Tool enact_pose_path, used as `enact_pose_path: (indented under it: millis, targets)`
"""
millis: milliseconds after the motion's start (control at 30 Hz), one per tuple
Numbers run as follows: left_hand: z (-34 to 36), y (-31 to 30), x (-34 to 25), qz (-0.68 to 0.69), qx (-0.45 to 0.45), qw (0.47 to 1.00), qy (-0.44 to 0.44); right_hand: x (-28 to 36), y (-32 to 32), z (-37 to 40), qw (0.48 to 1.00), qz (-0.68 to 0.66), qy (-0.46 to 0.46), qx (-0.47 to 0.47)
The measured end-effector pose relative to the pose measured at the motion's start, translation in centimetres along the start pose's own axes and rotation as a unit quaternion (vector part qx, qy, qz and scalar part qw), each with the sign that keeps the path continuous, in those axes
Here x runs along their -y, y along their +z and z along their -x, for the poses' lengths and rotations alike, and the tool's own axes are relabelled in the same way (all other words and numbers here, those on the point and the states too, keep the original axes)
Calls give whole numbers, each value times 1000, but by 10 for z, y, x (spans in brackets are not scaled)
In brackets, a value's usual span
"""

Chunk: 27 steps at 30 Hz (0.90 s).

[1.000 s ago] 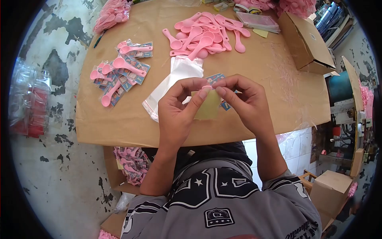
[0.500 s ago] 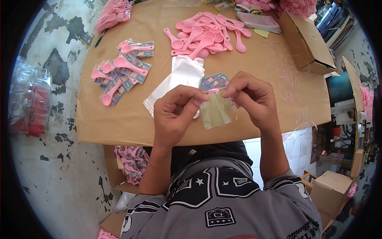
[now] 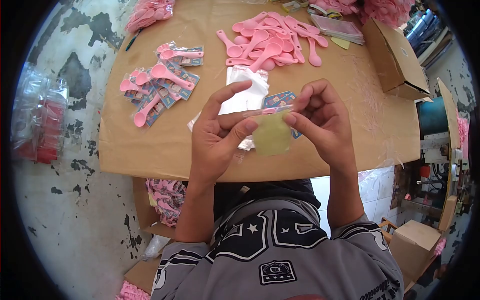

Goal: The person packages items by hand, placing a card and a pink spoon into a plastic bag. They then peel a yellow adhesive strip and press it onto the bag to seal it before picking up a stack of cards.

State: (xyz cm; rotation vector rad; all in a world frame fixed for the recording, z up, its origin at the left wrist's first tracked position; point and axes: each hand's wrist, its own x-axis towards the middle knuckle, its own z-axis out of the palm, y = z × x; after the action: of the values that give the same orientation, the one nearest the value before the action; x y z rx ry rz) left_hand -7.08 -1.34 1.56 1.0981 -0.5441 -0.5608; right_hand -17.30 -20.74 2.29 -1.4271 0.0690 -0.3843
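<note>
Pinching yellow-green square (image 3: pixel 271 134) at upper left corner with left grip (image 3: pixel 215 142), using thumb and a finger, with another finger pointing up off it. Grasping same square at upper right with right grip (image 3: pixel 327 127), by thumb and fingertip. Holding it raised over front part of counter (image 3: pixel 150 160), with pink piece (image 3: pixel 269 111) and clear film along its top edge. Can see blue printed cards (image 3: pixel 281 98) behind it, partly hidden, and white plastic bags (image 3: pixel 255 92) just left of those. Can see heaped pink spoons (image 3: pixel 272 45) farther back, spoons packed with cards (image 3: pixel 167 77) at left, cardboard box (image 3: pixel 395 60) at right.
</note>
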Motion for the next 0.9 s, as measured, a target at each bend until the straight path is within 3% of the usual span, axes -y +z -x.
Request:
enact_pose_path:
  millis: [67,167,267,333,367,433,467,500,533,633,733,833,900]
  targets:
    - [3,-4,-6,-21,29,999,-24,4,3,1,1000,4,-15,4]
    - [5,-13,-7,-219,88,972,-9,4,3,2,993,80,-80,-31]
    - [0,-31,-14,-365,6,913,179,13,-22,-1,930,279,-189,-150]
    - [-9,-49,-32,-453,-101,837,289,33,-42,6,936,216,-193,-203]
    - [-9,-61,-45,-489,-141,824,250,42,-54,10,942,199,-194,-186]
    - [-13,-84,-60,-583,-176,772,186,60,-67,14,942,251,-96,-200]
    - [-16,-95,-60,-639,-171,732,161,54,-79,18,867,438,-94,-218]
    - [-17,-107,-59,-692,-166,689,136,40,-93,23,755,608,-87,-229]
    - [-18,-116,-59,-662,-107,730,131,30,-99,25,612,753,-75,-230]
    - [-25,-110,-42,-642,-28,756,124,17,-81,29,686,687,-55,-235]
    - [-39,-124,-24,-698,16,706,118,-5,-40,33,771,619,-47,-143]
    - [-50,-156,-24,-742,59,658,117,-13,-8,33,783,611,-4,-117]
    - [-56,-175,-33,-739,70,660,116,-20,-3,31,774,622,0,-119]
